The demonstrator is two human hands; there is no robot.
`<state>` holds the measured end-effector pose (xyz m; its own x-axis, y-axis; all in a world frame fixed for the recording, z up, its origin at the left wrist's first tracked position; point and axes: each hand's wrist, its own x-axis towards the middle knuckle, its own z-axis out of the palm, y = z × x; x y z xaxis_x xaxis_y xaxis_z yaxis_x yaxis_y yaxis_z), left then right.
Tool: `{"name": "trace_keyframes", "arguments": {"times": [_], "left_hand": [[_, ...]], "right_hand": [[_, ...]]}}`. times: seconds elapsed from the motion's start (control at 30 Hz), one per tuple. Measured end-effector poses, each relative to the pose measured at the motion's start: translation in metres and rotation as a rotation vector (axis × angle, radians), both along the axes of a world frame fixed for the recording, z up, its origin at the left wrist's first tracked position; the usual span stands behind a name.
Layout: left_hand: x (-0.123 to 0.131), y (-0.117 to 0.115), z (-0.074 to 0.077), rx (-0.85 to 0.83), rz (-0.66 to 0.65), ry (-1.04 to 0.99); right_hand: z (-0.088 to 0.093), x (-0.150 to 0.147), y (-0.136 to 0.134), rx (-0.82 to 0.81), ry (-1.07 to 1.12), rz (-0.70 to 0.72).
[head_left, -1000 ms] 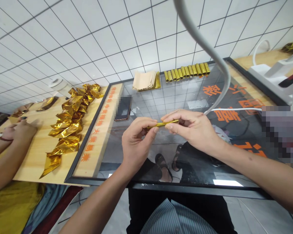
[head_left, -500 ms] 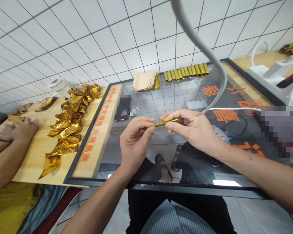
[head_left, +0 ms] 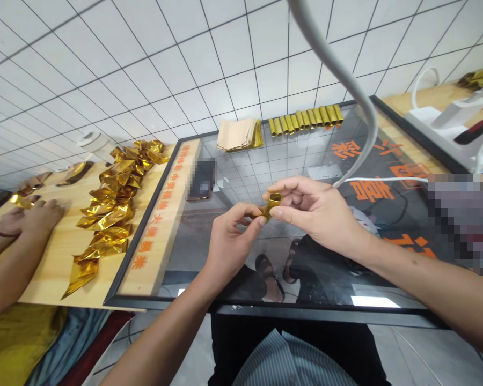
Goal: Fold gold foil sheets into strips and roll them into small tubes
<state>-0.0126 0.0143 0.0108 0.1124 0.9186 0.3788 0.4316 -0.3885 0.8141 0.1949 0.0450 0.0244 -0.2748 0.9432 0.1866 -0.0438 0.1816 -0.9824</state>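
Note:
Above the dark glass tabletop (head_left: 233, 230), both hands pinch one small gold paper tube (head_left: 272, 205), its hollow end facing up. My left hand (head_left: 235, 236) grips its lower left end between thumb and fingers. My right hand (head_left: 314, 206) holds the upper right side with thumb and fingertips. Farther back, a row of gold tubes (head_left: 306, 119) lies side by side along the glass's far edge. A stack of brown and gold paper (head_left: 237, 134) lies left of that row.
A phone (head_left: 201, 179) lies left on the glass. Folded gold foil pieces (head_left: 115, 198) line the wooden table at left, beside another person's hands (head_left: 34, 217). A thick grey cable (head_left: 346, 80) hangs in front; a white power strip (head_left: 438, 123) sits at right.
The gold tube has turned from lying flat and thin between my fingers to showing its open end. My left hand has moved slightly right. The other person's hands have shifted a gold piece.

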Motion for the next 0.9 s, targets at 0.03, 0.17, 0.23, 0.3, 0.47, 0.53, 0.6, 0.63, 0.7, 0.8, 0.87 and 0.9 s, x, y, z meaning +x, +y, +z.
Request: {"name": "trace_keyframes", "arguments": {"times": [0.03, 0.17, 0.23, 0.3, 0.47, 0.53, 0.6, 0.63, 0.7, 0.8, 0.87, 0.9], "left_hand": [[0.001, 0.0, 0.001, 0.012, 0.0, 0.003], [0.005, -0.002, 0.004, 0.121, 0.029, 0.052], [0.005, -0.003, 0.006, 0.192, 0.026, 0.075], [0.006, -0.004, 0.007, 0.247, 0.022, 0.089], [0.008, -0.005, 0.009, 0.293, 0.024, 0.098], [0.008, -0.005, 0.009, 0.289, 0.027, 0.102], [0.008, -0.006, 0.009, 0.287, 0.033, 0.102], [0.007, -0.006, 0.009, 0.289, 0.037, 0.102], [0.007, -0.007, 0.01, 0.307, 0.044, 0.106], [0.009, -0.007, 0.011, 0.344, 0.058, 0.133], [0.01, -0.007, 0.012, 0.367, 0.067, 0.148], [0.01, -0.007, 0.012, 0.374, 0.071, 0.153]], "right_hand": [[0.0, 0.0, 0.0, -0.004, 0.001, 0.007], [-0.002, -0.002, -0.001, 0.016, -0.017, 0.007], [-0.004, -0.002, -0.001, 0.032, -0.034, 0.013], [-0.005, -0.003, -0.001, 0.048, -0.044, 0.025], [-0.006, -0.003, -0.002, 0.099, -0.043, 0.048], [-0.006, -0.003, -0.002, 0.125, -0.058, 0.042], [-0.006, -0.003, -0.002, 0.149, -0.078, 0.039], [-0.006, -0.003, -0.002, 0.162, -0.09, 0.043], [-0.005, -0.002, -0.003, 0.195, -0.114, 0.052], [-0.004, -0.002, -0.004, 0.241, -0.146, 0.055], [-0.004, -0.002, -0.004, 0.252, -0.164, 0.05], [-0.004, -0.002, -0.004, 0.253, -0.173, 0.05]]}}
